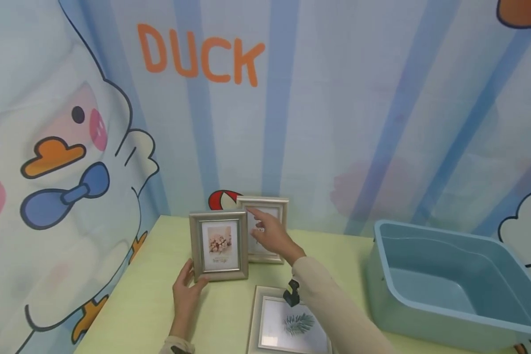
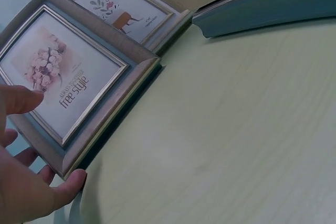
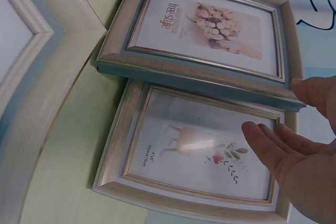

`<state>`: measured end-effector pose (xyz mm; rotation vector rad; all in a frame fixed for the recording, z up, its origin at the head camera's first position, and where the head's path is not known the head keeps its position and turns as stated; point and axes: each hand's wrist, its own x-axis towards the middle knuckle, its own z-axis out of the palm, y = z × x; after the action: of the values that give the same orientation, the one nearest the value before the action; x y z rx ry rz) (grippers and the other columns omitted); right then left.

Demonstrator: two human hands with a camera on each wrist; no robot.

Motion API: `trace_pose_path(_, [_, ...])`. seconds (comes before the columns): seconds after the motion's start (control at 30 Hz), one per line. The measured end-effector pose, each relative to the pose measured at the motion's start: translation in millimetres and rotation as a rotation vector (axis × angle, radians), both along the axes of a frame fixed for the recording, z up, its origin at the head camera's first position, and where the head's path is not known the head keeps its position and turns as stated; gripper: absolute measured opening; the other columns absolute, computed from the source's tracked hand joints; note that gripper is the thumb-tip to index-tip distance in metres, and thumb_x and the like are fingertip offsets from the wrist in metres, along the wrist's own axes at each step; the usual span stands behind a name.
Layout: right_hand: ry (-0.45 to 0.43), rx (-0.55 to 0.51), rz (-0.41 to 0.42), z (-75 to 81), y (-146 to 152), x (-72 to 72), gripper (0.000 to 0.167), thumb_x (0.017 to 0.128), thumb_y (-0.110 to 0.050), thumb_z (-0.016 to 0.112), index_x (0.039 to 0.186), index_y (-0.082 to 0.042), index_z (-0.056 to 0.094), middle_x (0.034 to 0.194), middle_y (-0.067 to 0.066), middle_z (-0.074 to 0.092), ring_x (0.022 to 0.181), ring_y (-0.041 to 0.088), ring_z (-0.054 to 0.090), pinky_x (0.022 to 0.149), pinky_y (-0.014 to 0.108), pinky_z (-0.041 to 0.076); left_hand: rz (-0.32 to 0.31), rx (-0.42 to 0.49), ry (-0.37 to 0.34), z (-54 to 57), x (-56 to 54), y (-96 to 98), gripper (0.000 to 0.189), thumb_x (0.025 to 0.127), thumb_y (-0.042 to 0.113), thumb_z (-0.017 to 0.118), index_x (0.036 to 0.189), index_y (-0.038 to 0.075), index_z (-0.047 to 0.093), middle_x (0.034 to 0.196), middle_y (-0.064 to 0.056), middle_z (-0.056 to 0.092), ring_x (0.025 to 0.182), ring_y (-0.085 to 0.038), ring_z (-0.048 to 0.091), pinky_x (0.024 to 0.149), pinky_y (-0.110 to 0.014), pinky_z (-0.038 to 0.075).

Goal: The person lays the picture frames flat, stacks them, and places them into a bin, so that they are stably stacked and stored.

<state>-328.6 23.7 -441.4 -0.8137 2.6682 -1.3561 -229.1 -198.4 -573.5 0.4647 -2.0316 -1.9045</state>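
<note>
A picture frame with a rose bouquet print [image 1: 220,241] stands on the table, tilted slightly back. My left hand [image 1: 188,287] grips its lower left corner, the thumb at the bottom edge and fingers around the side. My right hand [image 1: 274,236] reaches to its upper right corner, one fingertip on the edge [image 3: 310,90] and the other fingers extended, apart from it. Behind and to the right stands a second frame with a deer-like animal print [image 3: 194,140], partly covered by the bouquet frame and my right hand.
A third frame with a green leaf print [image 1: 298,324] lies near the front, partly under my right forearm. A blue-green plastic tub [image 1: 425,309] stands at the right. Behind the pale table [image 1: 159,275] hangs a striped cloth [image 1: 327,123] with duck drawings.
</note>
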Motion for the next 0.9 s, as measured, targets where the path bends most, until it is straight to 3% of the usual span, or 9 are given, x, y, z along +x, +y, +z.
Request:
trace_pose_path(0.17, [-0.020,0.028,0.012,-3.2,-9.5,-10.1,0.066,0.095,-0.003,0.061,0.155,-0.015,0.036,0.143,0.027,0.052,0.123,0.043,0.059,0.101,0.051,0.054,-0.021,0.022,-0.040,-2.7,-5.8,0.4,0.071,0.089,-0.004,0.066,0.152,-0.003,0.034,0.156,-0.028,0.035,0.143,-0.048,0.035,0.119,-0.057,0.031])
trace_pose_path(0.3, [-0.007,0.059,0.048,-10.2,-15.0,-17.0,0.065,0.097,-0.003,0.059,0.156,-0.013,0.034,0.139,0.023,0.057,0.116,0.036,0.063,0.096,0.043,0.057,-0.034,0.017,-0.074,-5.3,-10.0,0.0,0.071,0.089,-0.003,0.066,0.152,-0.001,0.033,0.157,-0.027,0.034,0.144,-0.047,0.035,0.120,-0.055,0.031])
trace_pose_path(0.57, [0.021,0.080,0.054,-17.6,-19.9,-21.2,0.064,0.098,0.001,0.053,0.157,-0.016,0.032,0.104,0.016,0.063,0.080,0.017,0.054,0.070,0.029,0.050,-0.037,0.023,-0.071,-4.2,-9.9,0.4,0.072,0.089,-0.005,0.065,0.153,0.000,0.032,0.157,-0.029,0.034,0.144,-0.048,0.035,0.119,-0.055,0.033])
trace_pose_path(0.7, [0.031,0.072,0.034,-21.2,-21.9,-20.6,0.065,0.097,0.002,0.056,0.156,-0.017,0.035,0.090,0.010,0.059,0.074,0.014,0.050,0.064,0.024,0.048,-0.036,0.019,-0.053,-3.7,-7.8,0.5,0.070,0.090,-0.006,0.064,0.153,-0.001,0.033,0.156,-0.029,0.034,0.144,-0.048,0.035,0.119,-0.055,0.032])
trace_pose_path(0.9, [0.062,0.051,0.033,-24.4,-27.3,-18.0,0.063,0.095,0.003,0.060,0.152,-0.015,0.042,0.085,0.008,0.059,0.074,0.013,0.050,0.064,0.023,0.048,-0.008,0.024,-0.059,-4.5,-5.4,-1.2,0.070,0.090,-0.006,0.063,0.153,0.000,0.033,0.156,-0.029,0.034,0.144,-0.047,0.034,0.120,-0.056,0.031])
